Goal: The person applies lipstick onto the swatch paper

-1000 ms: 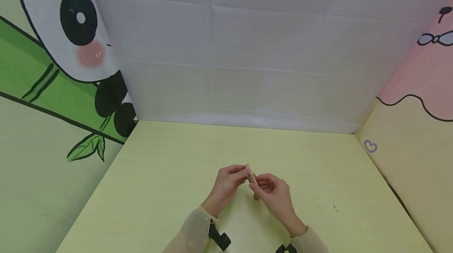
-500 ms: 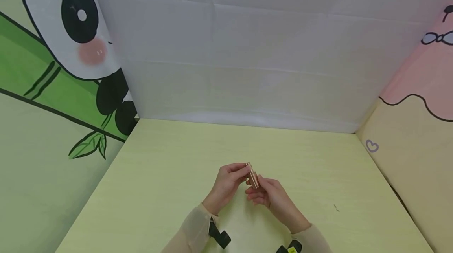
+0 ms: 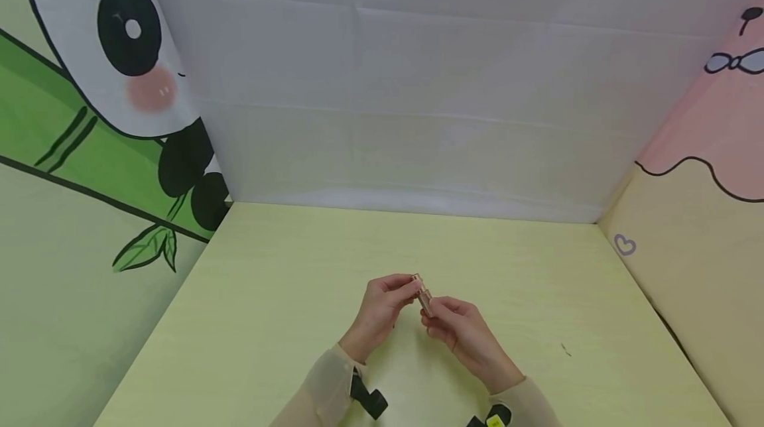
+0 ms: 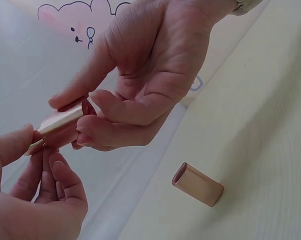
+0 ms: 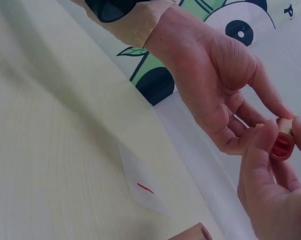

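Observation:
A rose-gold lipstick [image 3: 424,298] is held between both hands above the table. My left hand [image 3: 383,314] pinches its narrower end between thumb and fingers. Thumb and fingertips of my right hand [image 3: 468,334] pinch the wider case. The right wrist view looks into the lipstick's open end [image 5: 282,146], where red lipstick shows low inside. Its rose-gold cap [image 4: 199,186] lies on the table below the hands; in the head view the hands hide it.
On the pale table [image 3: 286,261] a white slip of paper [image 5: 140,175] bears a short red stroke. A white sheet [image 3: 418,102] closes off the back. Printed panels stand left and right. Wrist cameras [image 3: 371,402] are strapped to both forearms.
My right hand's fingers opened away from the case and now grip it again, the hand slightly lower than at first. The left hand keeps its pinch almost in place.

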Tool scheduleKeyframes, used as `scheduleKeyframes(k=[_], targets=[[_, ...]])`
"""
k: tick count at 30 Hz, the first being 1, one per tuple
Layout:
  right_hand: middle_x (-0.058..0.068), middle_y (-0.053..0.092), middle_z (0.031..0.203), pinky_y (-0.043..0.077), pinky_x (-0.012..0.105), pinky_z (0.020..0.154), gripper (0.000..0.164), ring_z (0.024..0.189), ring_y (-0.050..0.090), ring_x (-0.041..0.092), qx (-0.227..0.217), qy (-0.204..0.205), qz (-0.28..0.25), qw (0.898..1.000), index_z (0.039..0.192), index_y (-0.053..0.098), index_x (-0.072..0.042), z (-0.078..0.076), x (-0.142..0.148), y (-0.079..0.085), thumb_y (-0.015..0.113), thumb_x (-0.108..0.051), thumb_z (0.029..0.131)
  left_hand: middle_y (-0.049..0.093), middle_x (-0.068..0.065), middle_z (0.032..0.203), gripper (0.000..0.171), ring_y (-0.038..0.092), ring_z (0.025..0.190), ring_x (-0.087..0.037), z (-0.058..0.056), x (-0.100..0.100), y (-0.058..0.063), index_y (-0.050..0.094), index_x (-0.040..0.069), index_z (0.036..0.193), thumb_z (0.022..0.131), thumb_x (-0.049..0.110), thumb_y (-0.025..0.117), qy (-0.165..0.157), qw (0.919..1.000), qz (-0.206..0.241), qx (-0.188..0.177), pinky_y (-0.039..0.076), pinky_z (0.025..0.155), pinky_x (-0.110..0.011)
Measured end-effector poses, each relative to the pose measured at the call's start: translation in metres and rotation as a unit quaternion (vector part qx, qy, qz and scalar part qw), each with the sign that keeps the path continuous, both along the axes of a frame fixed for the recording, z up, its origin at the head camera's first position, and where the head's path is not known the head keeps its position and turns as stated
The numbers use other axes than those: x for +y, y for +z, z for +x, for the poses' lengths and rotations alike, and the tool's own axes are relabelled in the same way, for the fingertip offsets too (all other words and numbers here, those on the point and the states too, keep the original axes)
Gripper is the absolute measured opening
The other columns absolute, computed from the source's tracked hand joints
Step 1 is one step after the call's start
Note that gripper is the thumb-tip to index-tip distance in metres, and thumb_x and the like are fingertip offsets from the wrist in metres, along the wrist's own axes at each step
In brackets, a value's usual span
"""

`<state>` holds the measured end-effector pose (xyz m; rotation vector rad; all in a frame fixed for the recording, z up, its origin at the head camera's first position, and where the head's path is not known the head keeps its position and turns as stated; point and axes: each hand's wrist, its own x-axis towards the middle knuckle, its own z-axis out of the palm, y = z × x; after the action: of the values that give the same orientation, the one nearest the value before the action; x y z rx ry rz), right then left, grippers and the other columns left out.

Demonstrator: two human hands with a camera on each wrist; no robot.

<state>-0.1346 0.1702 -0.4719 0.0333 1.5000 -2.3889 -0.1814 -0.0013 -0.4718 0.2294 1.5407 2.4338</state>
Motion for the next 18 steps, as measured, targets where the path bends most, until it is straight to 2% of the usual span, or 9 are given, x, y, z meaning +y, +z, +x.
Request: scheduleKeyframes(k=[2, 5, 8, 12, 15, 16, 18], targets=[[0.011, 0.066, 0.089, 0.053, 0.027, 0.069, 0.013, 0.077, 0.063, 0.016, 0.012, -0.03, 0.021, 0.999, 0.098, 0.067, 0.0, -0.0003, -0.0016, -0.0007, 0.066, -0.01, 0.091, 0.069, -0.009, 0.091, 0.029, 0.063, 0.079, -0.014, 0.0, 0.0006, -0.0006, 0.065, -0.015, 0.103, 0.085, 0.007, 0.072, 0.01, 0.9999, -0.004, 0.005, 0.051, 0.078, -0.031], [0.014, 0.066, 0.087, 0.053, 0.034, 0.07, 0.02, 0.069, 0.062, 0.019, 0.041, -0.076, 0.082, 0.993, 0.1, 0.065, 0.005, -0.0005, -0.0046, -0.0014, 0.072, -0.007, 0.086, 0.07, -0.009, 0.091, 0.031, 0.063, 0.079, -0.014, 0.0002, 0.0014, -0.0025, 0.065, -0.016, 0.103, 0.084, 0.008, 0.074, 0.022, 0.9996, -0.012, 0.008, 0.051, 0.076, -0.029], [0.017, 0.067, 0.087, 0.053, 0.037, 0.067, 0.028, 0.069, 0.064, 0.026, 0.075, -0.116, 0.148, 0.979, 0.1, 0.063, 0.007, -0.001, -0.0077, -0.0019, 0.077, -0.006, 0.08, 0.07, -0.008, 0.09, 0.029, 0.062, 0.078, -0.015, -0.0003, 0.0025, -0.0053, 0.066, -0.013, 0.101, 0.083, 0.009, 0.075, 0.031, 0.9994, -0.014, 0.001, 0.051, 0.078, -0.033], [0.016, 0.067, 0.09, 0.053, 0.031, 0.062, 0.03, 0.078, 0.066, 0.028, 0.122, -0.161, 0.209, 0.957, 0.097, 0.065, 0.004, -0.0006, -0.0102, -0.0034, 0.082, -0.002, 0.073, 0.07, -0.009, 0.089, 0.024, 0.061, 0.079, -0.018, -0.0006, 0.0037, -0.0074, 0.069, -0.009, 0.098, 0.083, 0.009, 0.075, 0.035, 0.9992, -0.02, 0.001, 0.05, 0.079, -0.036], [0.015, 0.065, 0.089, 0.053, 0.028, 0.061, 0.031, 0.078, 0.064, 0.025, 0.148, -0.172, 0.234, 0.945, 0.095, 0.065, 0.002, -0.0001, -0.0105, -0.0041, 0.084, -0.001, 0.07, 0.07, -0.008, 0.088, 0.025, 0.061, 0.078, -0.017, -0.0002, 0.0047, -0.0076, 0.069, -0.009, 0.097, 0.082, 0.01, 0.076, 0.034, 0.9992, -0.02, 0.003, 0.05, 0.077, -0.034], [0.015, 0.065, 0.089, 0.053, 0.029, 0.061, 0.031, 0.077, 0.063, 0.026, 0.15, -0.163, 0.236, 0.946, 0.096, 0.065, 0.002, -0.0001, -0.0104, -0.0035, 0.084, -0.003, 0.071, 0.07, -0.008, 0.088, 0.027, 0.061, 0.077, -0.015, -0.0001, 0.0051, -0.0076, 0.068, -0.011, 0.098, 0.082, 0.01, 0.076, 0.034, 0.9992, -0.02, 0.003, 0.05, 0.077, -0.034], [0.016, 0.065, 0.09, 0.053, 0.03, 0.063, 0.03, 0.076, 0.063, 0.025, 0.138, -0.128, 0.222, 0.957, 0.101, 0.064, 0.003, -0.0004, -0.0099, -0.0022, 0.079, -0.01, 0.079, 0.07, -0.008, 0.089, 0.032, 0.062, 0.077, -0.014, 0.0002, 0.0056, -0.0068, 0.066, -0.014, 0.1, 0.082, 0.011, 0.076, 0.033, 0.9993, -0.015, 0.005, 0.05, 0.078, -0.035]])
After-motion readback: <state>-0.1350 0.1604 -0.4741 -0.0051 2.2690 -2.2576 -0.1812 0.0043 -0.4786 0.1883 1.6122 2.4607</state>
